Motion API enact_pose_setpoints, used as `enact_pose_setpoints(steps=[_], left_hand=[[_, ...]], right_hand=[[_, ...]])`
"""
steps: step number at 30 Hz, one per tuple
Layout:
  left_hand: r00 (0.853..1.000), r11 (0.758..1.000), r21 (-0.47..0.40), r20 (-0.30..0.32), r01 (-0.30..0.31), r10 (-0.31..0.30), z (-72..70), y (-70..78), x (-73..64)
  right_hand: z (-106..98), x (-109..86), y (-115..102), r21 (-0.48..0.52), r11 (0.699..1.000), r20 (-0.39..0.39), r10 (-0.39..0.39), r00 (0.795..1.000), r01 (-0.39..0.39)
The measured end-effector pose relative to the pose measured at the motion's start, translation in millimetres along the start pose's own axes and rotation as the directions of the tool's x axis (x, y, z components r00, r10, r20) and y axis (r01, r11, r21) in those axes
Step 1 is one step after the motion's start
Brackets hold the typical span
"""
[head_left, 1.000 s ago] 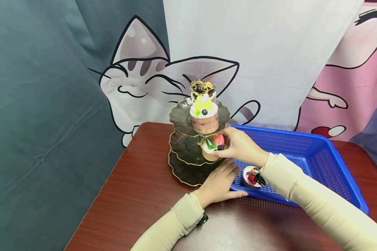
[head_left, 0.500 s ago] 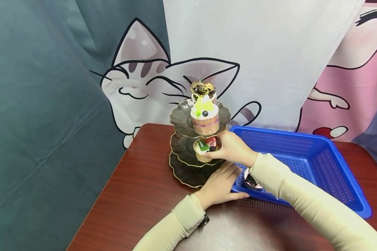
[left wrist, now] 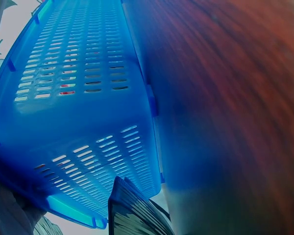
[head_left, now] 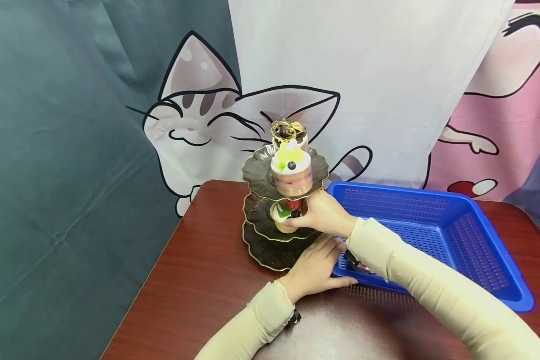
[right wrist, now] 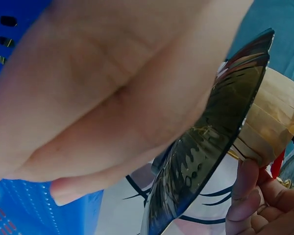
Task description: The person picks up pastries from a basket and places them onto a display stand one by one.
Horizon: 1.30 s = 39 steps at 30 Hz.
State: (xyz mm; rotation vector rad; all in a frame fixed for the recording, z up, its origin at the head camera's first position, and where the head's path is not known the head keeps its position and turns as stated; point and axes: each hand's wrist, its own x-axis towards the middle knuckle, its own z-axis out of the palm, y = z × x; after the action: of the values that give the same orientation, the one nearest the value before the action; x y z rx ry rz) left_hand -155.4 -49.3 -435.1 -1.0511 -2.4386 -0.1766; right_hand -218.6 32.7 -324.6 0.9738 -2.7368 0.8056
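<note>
My right hand [head_left: 326, 215] holds a small fruit tart [head_left: 283, 220] with a pale cream cup, green and red fruit and a dark berry. The tart is at the middle tier of a dark, gold-edged three-tier stand [head_left: 256, 172]. In the right wrist view, fingertips [right wrist: 245, 191] grip the tart's side [right wrist: 272, 117] beside a tier plate [right wrist: 210, 137]; whether its base touches the plate cannot be seen. With fingers extended, my left hand [head_left: 312, 267] rests at the near-left corner of a blue plastic basket [head_left: 450, 200].
The top tier carries a layered cup cake [head_left: 293, 182] with yellow fruit and a chocolate-topped cake [head_left: 297, 132] behind it. Another small cake [head_left: 357, 265] lies in the basket, mostly behind the right sleeve. A cat-print curtain [head_left: 198, 115] hangs behind the reddish wooden table [head_left: 198, 260].
My right hand has moved left with the tart, further in over the middle tier. The right sleeve now covers more of the cake in the basket. My left hand has stayed at the corner.
</note>
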Motion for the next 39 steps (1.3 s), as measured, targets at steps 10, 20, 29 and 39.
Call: enact_pose_setpoints(steps=[10, 20, 29, 39], left_hand=[[1.000, 1.000, -0.002, 0.016, 0.003, -0.003, -0.3, -0.2, 0.9], [1.000, 1.000, 0.006, 0.009, -0.005, 0.005, 0.0, -0.7, 0.9], [1.000, 1.000, 0.001, 0.005, -0.005, 0.005, 0.4, -0.7, 0.7], [1.000, 1.000, 0.018, 0.014, -0.002, 0.001, -0.5, 0.5, 0.6]], right_hand=[[3.3, 2.8, -0.7, 0.003, 1.000, -0.001, 0.001, 1.000, -0.001], [4.4, 6.4, 2.1, 0.045, 0.999, 0.017, 0.020, 1.000, -0.021], [2.6, 5.9, 2.8, 0.058, 0.997, 0.035, 0.042, 0.999, -0.043], [0.6, 3.1, 4.7, 0.078, 0.996, 0.056, 0.043, 0.998, -0.047]])
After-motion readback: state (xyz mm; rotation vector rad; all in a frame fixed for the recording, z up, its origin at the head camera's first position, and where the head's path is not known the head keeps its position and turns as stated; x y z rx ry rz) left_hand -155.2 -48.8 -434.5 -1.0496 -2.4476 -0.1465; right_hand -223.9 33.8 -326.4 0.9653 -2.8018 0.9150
